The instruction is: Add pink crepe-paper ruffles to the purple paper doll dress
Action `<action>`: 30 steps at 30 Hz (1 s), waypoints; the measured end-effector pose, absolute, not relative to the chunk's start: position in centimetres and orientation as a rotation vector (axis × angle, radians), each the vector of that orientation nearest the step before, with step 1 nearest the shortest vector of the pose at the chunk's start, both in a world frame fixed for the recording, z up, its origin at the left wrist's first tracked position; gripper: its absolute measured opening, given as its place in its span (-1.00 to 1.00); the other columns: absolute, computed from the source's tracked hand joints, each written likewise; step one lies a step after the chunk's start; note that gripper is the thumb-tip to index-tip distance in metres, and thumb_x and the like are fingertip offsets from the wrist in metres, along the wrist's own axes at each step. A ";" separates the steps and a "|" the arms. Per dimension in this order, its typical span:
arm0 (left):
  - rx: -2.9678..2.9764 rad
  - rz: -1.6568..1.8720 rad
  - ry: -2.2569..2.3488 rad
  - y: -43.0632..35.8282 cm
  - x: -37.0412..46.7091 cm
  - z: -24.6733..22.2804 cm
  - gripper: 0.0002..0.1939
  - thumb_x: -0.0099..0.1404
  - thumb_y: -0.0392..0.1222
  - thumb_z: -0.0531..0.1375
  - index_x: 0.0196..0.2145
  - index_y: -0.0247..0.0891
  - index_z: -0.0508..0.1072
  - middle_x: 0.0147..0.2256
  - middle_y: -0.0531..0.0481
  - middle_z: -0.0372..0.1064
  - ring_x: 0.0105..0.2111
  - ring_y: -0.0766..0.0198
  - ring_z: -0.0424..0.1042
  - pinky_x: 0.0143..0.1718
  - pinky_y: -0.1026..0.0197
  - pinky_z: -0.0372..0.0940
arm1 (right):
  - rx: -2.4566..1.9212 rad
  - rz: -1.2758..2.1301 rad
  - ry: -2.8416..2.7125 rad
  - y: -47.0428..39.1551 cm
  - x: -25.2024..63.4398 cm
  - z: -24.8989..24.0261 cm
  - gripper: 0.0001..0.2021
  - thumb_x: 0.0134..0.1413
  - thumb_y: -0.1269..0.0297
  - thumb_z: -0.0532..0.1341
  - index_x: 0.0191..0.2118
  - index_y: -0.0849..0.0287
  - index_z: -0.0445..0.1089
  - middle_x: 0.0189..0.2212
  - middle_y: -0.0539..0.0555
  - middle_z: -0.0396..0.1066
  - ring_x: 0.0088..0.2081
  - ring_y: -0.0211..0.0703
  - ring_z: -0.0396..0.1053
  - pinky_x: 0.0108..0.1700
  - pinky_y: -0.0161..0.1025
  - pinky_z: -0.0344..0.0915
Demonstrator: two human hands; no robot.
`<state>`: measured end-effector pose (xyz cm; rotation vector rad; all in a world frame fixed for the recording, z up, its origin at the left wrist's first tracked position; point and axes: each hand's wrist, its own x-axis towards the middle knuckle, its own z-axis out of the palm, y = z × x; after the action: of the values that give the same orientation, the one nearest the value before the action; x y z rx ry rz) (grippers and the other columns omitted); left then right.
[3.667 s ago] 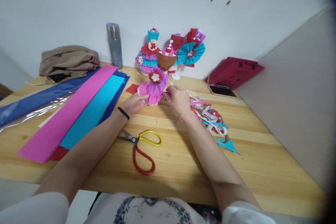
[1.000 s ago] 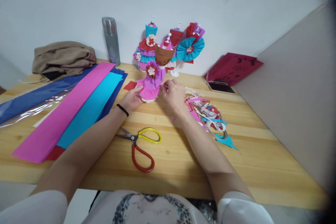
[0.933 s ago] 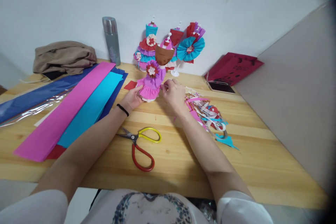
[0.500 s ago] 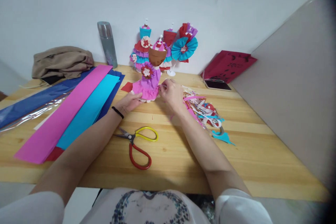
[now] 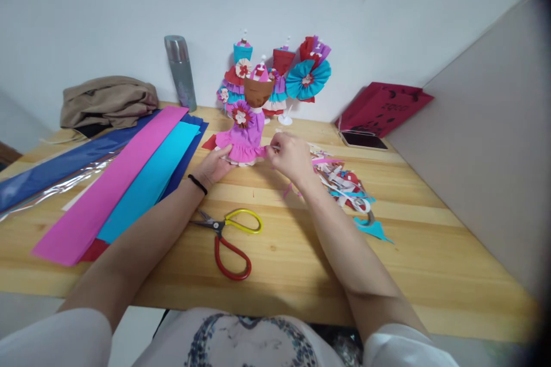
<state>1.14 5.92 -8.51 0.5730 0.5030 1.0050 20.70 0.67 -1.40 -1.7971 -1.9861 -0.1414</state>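
A small paper dress on a dress form stands in front of me, with a brown bodice, purple middle, pink ruffled skirt and a purple-red flower at its side. My left hand is closed on the left part of the skirt's hem, thumb on top. On the other side my right hand pinches the right edge of the pink ruffle, drawn out a little sideways. Its fingertips partly hide that edge. Scissors with one yellow and one red handle lie on the table nearer to me, blades parted.
Several finished paper dresses stand behind, by the wall. Long crepe paper sheets, a brown cloth and a flask are at left. Paper scraps, a phone and a red bag are at right.
My right hand has shifted slightly right, pulling the pink ruffle's edge outward from the dress. My left hand keeps its hold. The view has turned a little.
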 end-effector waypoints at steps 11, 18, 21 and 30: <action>0.608 1.019 0.412 6.2 1.3 -9.4 -0.77 0.40 -0.37 0.12 -0.44 -0.30 0.43 -0.53 0.03 0.35 -0.52 0.33 0.36 -0.32 0.24 0.33 | -1.505 0.519 -1.978 -1.2 19.1 0.3 -0.92 -0.15 0.36 0.17 -0.57 0.16 0.34 -0.62 -0.04 0.34 -0.53 -0.25 0.22 -0.42 -0.28 0.06; 0.560 1.025 0.411 6.2 1.5 -9.3 -0.86 0.37 -0.38 0.15 -0.35 -0.29 0.46 -0.48 0.02 0.40 -0.49 0.32 0.39 -0.31 0.22 0.36 | -1.390 0.770 -1.909 -0.5 18.8 -1.1 -0.87 -0.17 0.29 0.16 -0.50 0.20 0.42 -0.58 -0.01 0.38 -0.51 -0.25 0.23 -0.40 -0.29 0.14; 0.536 1.037 0.423 6.3 1.5 -9.4 -0.88 0.37 -0.39 0.15 -0.31 -0.30 0.47 -0.47 0.03 0.42 -0.50 0.33 0.40 -0.34 0.25 0.34 | -1.473 0.746 -1.861 -0.1 19.2 -1.2 -0.87 -0.17 0.30 0.14 -0.50 0.19 0.42 -0.58 0.01 0.39 -0.52 -0.23 0.25 -0.41 -0.28 0.15; 0.517 1.006 0.465 6.6 1.3 -9.6 -0.73 0.42 -0.35 0.08 -0.44 -0.29 0.43 -0.61 0.07 0.31 -0.64 0.36 0.27 -0.47 0.26 0.25 | -1.767 0.343 -1.957 0.7 20.8 -0.5 -0.81 -0.05 0.37 0.17 -0.36 0.20 0.55 -0.57 0.06 0.44 -0.49 -0.13 0.33 -0.38 -0.23 0.13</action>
<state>1.31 6.65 -9.58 0.5172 0.4650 1.0063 20.75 0.65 -0.54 -1.7669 -1.9567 0.3435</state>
